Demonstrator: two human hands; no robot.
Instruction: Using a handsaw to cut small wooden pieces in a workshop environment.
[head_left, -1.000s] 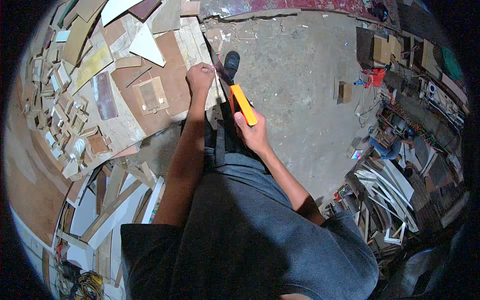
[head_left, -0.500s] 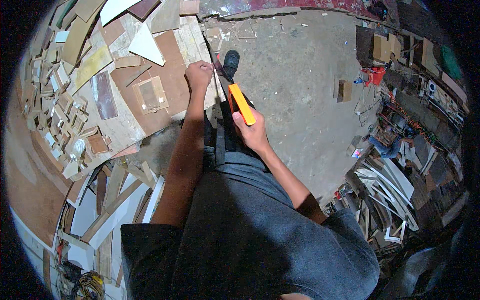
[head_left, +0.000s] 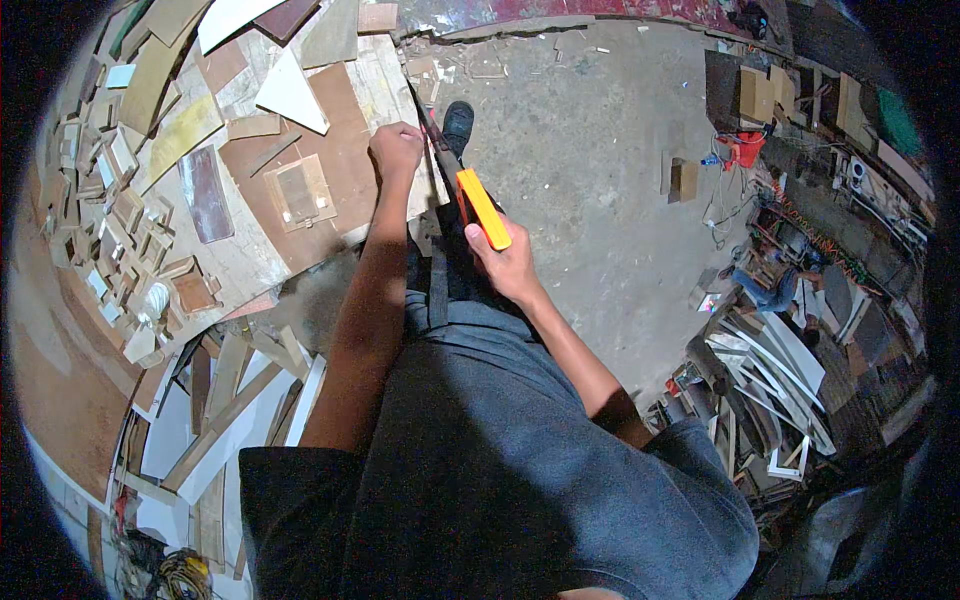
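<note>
My right hand (head_left: 508, 262) is wrapped round the yellow-orange handle of a hand saw (head_left: 484, 208). Its dark blade points forward and slightly left, alongside the right edge of the workbench (head_left: 258, 262). Over the bench's right side, close to the blade, my left hand (head_left: 397, 150) is closed with the fingers curled under. Whatever it may grip or press on is hidden beneath it. A brown board (head_left: 352, 110) lies flat on the bench just left of that hand, with a small light wooden frame (head_left: 300, 192) on it.
Scrap wood blocks (head_left: 130, 215) crowd the bench's left side, and a white triangular offcut (head_left: 292, 92) lies further back. A dark shoe (head_left: 458, 122) stands on the concrete floor beside the bench. White strips (head_left: 770, 370) are heaped at right, near a red container (head_left: 742, 150) and cables.
The saw blade has swung slightly left at its far end, nearer the bench edge. Both hands stay in nearly the same place, and the view has shifted a little.
</note>
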